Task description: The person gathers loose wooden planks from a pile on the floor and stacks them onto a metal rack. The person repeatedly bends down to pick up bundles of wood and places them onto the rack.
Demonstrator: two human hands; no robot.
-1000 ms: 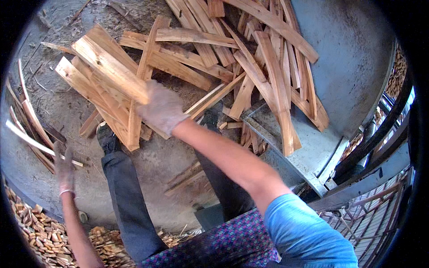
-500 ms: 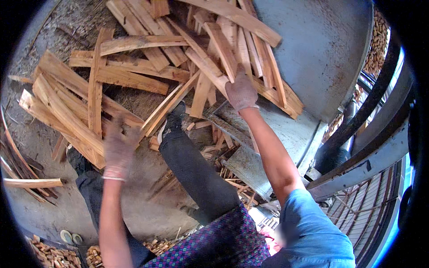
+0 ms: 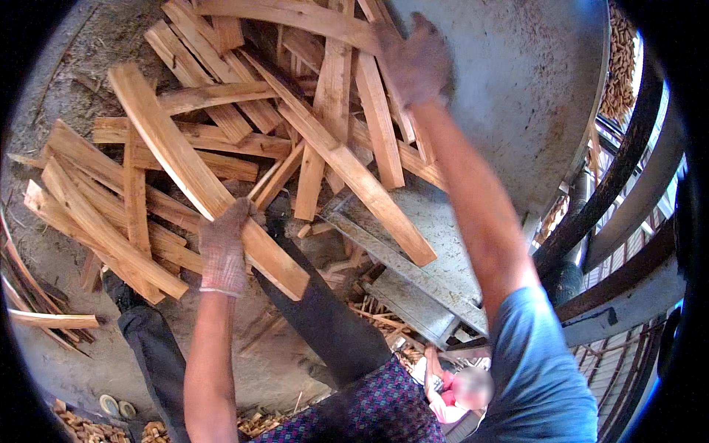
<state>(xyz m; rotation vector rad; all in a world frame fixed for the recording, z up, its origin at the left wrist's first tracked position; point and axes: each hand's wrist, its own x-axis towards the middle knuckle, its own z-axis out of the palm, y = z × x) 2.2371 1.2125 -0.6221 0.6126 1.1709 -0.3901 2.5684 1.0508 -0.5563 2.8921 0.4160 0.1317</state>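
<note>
A curved wooden slat (image 3: 173, 148) sits in the left hand (image 3: 224, 244), whose gloved fingers are clamped round it near its lower end, in front of a dark trouser leg (image 3: 325, 314). Its upper end reaches over crossed planks (image 3: 236, 142). The right hand (image 3: 416, 65), blurred, is at the end of a long plank (image 3: 295, 15); whether its fingers grip, I cannot tell. Beyond it, a grey metal panel (image 3: 517, 81) runs to a curved rim. A slanting plank (image 3: 384, 205) juts over the metal ledge (image 3: 450, 247), and dark bars (image 3: 607, 177) stand beside the right arm (image 3: 480, 203)
</note>
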